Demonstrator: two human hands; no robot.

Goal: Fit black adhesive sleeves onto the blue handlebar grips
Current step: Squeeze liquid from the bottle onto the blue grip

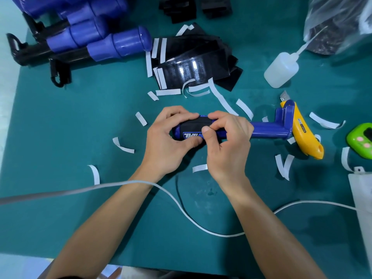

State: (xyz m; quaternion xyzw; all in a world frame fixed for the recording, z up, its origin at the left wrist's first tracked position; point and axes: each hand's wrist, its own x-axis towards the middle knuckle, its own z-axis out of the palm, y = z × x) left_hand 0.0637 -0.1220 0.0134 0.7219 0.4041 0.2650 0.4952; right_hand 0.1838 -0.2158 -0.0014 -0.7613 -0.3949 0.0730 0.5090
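Left hand [169, 141], right hand [227, 146] clasping sleeved blue grip [267, 130], crosswise, bracket end [285, 117] rightward

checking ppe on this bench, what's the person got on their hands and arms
Nothing is worn. The left hand and right hand have no gloves, rings or watch, and no sleeves show on the arms. A thin white cable crosses at the left wrist.

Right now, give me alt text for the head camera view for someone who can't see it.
A left hand and right hand hold a blue handlebar grip on a green mat, pressing a black sleeve around it. More blue grips, loose black sleeves, white backing strips, a yellow knife and a squeeze bottle lie around.
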